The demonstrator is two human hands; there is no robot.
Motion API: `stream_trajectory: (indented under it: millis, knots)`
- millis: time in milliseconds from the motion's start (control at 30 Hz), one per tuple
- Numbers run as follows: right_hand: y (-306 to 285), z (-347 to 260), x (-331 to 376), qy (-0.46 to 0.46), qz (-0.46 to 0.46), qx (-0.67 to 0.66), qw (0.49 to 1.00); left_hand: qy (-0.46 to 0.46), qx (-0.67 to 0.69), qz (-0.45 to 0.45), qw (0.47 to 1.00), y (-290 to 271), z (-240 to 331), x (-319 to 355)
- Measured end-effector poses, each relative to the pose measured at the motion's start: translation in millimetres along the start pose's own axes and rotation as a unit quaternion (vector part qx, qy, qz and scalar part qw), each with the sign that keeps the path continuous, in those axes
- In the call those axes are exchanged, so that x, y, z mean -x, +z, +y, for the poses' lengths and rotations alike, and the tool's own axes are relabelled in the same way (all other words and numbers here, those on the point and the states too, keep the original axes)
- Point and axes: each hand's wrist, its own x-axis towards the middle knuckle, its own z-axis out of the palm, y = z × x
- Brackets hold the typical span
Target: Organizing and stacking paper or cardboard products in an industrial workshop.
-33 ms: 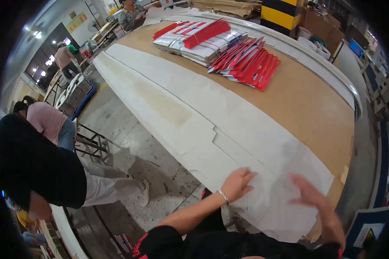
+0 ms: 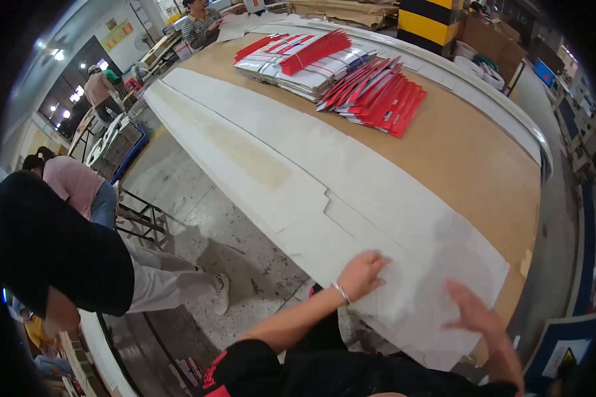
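My left hand [image 2: 363,274], with a silver bracelet at the wrist, is over the near part of a long white sheet [image 2: 384,228]. Its fingers are loosely bent, with thumb and fingers apart and nothing seen between them. To the right, my right hand [image 2: 471,308] is over the same sheet, thumb spread from the fingers, also holding nothing visible. Whether either hand touches the sheet, I cannot tell. A dark stepped line runs lengthwise through the sheet, and a yellowish patch [image 2: 255,159] marks its farther part.
Beneath the sheet is a brown-topped table [image 2: 470,178]. A bundle of white-and-red folded packets [image 2: 304,69] and a fanned red pile [image 2: 384,102] lie at its far side. A person in black [image 2: 66,245] stands at the left. A yellow-and-black striped pillar [image 2: 427,23] rises beyond.
My left hand has shifted slightly left and up. The right hand sits a little lower, and the view has moved slightly.
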Motion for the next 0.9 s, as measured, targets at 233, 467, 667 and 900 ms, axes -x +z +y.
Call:
stream_trajectory:
  millis: [233,467,667,900]
  knots:
    - [108.5,-14.3,127.6,0.136,0.144,0.218,0.956,0.089,-0.132,0.012,0.987,-9.5,-18.2,-19.7]
    - [100.5,19.2,146.5,0.074,0.221,-0.034,0.972,-0.031,-0.129,-0.094,0.987,-8.8,3.4,-37.3]
    - [88.1,4.7,152.3,0.092,0.431,-0.117,0.89,0.186,-0.226,-0.177,0.94,-21.7,19.1,-21.1]
    - [137.0,-4.0,132.0,0.139,0.553,-0.201,0.797,0.098,-0.018,-0.101,0.99,2.1,6.8,-15.0]
